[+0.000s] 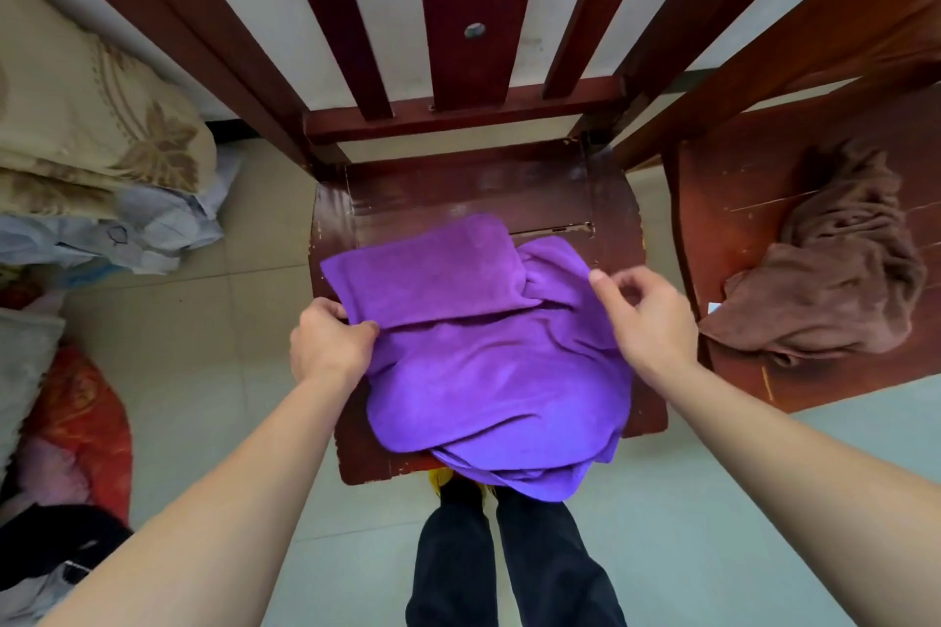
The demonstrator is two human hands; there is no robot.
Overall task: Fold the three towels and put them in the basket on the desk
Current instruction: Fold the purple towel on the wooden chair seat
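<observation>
One purple towel [489, 346] is mid-fold: left hand [328, 346] pinches its folded edge, right hand [646, 316] loosely open above it. Beyond the right hand, brown towel [835, 265] lies unfolded; basket unseen.

You stood in a lived-in room of a home, most likely a bedroom or storage corner. Two dark red slatted wooden chairs [601, 199] sat on a pale tiled floor [203, 331] against a plain white wall [315, 31]. At your left, folded beige bedding with a leaf pattern [97, 127] lay stacked over pale blue cloth [153, 229], with a red patterned cushion [86, 423] below. A crumpled brown towel [835, 265] lay on the second chair's seat.
</observation>
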